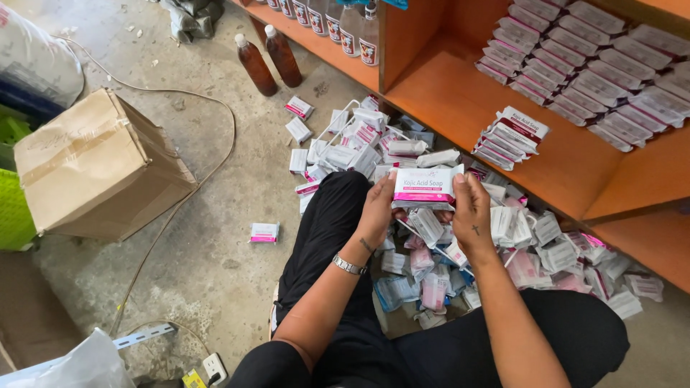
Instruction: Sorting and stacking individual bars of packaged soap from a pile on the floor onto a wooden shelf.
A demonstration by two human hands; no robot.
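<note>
Both my hands hold a small stack of white and pink soap boxes (425,188) in front of me. My left hand (376,210) grips the stack's left end, and my right hand (471,210) grips its right end. Below the hands, a pile of several more soap boxes (496,251) covers the floor between my legs and the shelf. A short row of the same boxes (510,136) lies on the orange shelf (460,100), with several longer rows (596,65) farther right.
A taped cardboard box (97,169) stands on the concrete floor at left. Two brown bottles (269,61) stand by the shelf's corner, with clear bottles (338,21) on the shelf. One stray soap box (264,232) lies alone. A power strip (213,367) and cable lie near my knee.
</note>
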